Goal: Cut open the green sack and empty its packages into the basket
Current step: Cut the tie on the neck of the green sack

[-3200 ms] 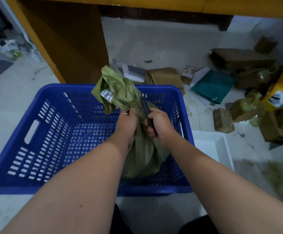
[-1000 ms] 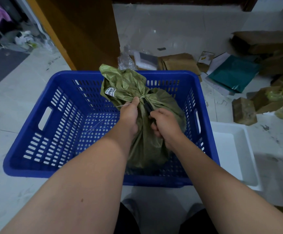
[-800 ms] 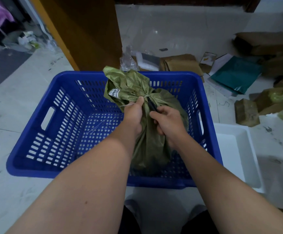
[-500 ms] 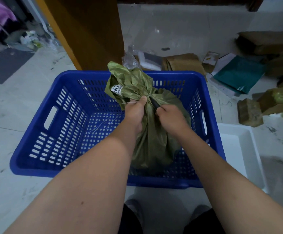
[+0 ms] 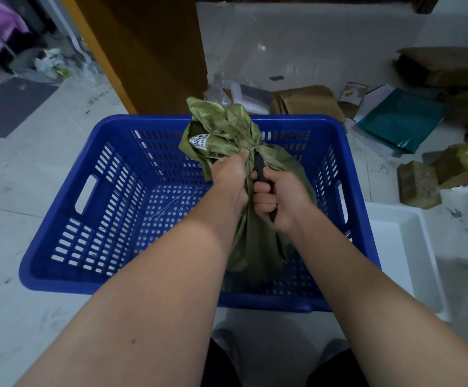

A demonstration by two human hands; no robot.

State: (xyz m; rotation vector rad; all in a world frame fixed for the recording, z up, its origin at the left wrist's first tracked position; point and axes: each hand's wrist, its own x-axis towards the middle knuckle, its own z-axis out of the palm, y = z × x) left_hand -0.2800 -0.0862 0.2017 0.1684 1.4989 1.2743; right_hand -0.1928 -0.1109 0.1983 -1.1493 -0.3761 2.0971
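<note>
Pale tiled floor (image 5: 45,191) with grey marks lay under everything, and a blue basket (image 5: 68,255) with slotted walls stood on it in front of the person. Inside the basket, toward its right half, stood the green sack (image 5: 258,247), upright, with its bottom on the basket floor and its tied neck rising above the far rim. A thin tie pinched the neck, and above it the loose top of the sack spread open like crumpled leaves. A small white label (image 5: 200,141) with printed digits hung on the left side of the neck.

The left hand (image 5: 231,177) had its grip closed around the neck just below the tie, with the thumb up against the knot. The right hand (image 5: 280,201) was just beside it, touching it, and its grip was closed on a dark handle (image 5: 260,170) of a cutting tool that pointed up to the tie; the blade itself I could not see.

To the right of the basket, touching its side, was a white tray (image 5: 411,247). Farther right and behind lay brown cardboard boxes (image 5: 308,101), a teal mailer bag (image 5: 400,118) and some small wrapped parcels (image 5: 418,184). Behind the basket stood a brown wooden panel (image 5: 149,46) with a yellow edge, and at the far left a dark mat (image 5: 12,104).
</note>
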